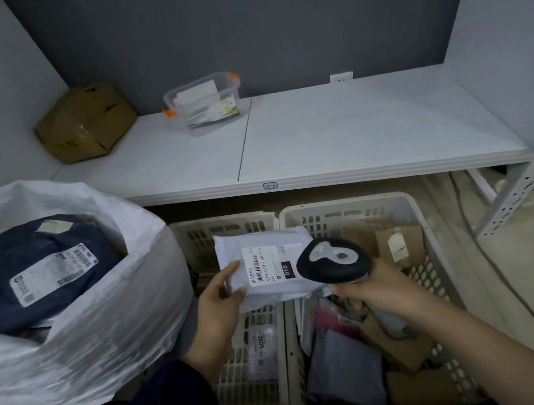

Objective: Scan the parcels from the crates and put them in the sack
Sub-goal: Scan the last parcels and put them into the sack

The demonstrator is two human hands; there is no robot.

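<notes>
Parcel in play: pale grey plastic mailer bag (268,266) with a white barcode label facing up, held above the crates, roughly over the gap between them. Left hand (218,297) pinches its left edge, thumb on top, fingers underneath. Right hand (375,285) is wrapped around the grip of a black and grey handheld barcode scanner (333,261), scanner head sitting just over the mailer's right end, close to the label.

Two cream slotted plastic crates sit side by side on the floor under the shelf. Left crate (248,389) holds at least one flat clear-wrapped parcel with a printed label (261,347). Right crate (354,211) is fuller: brown cardboard boxes (398,243), a grey soft mailer (347,371), other packets too jumbled to tell apart.

Large white woven sack (82,326) stands open to the left of the crates, with a dark navy bagged parcel (42,273) on top inside, white label up.

On the white shelf board (351,131) behind: a battered brown carton (84,122) at far left, a clear plastic tub with orange clips (202,100) beside it.
</notes>
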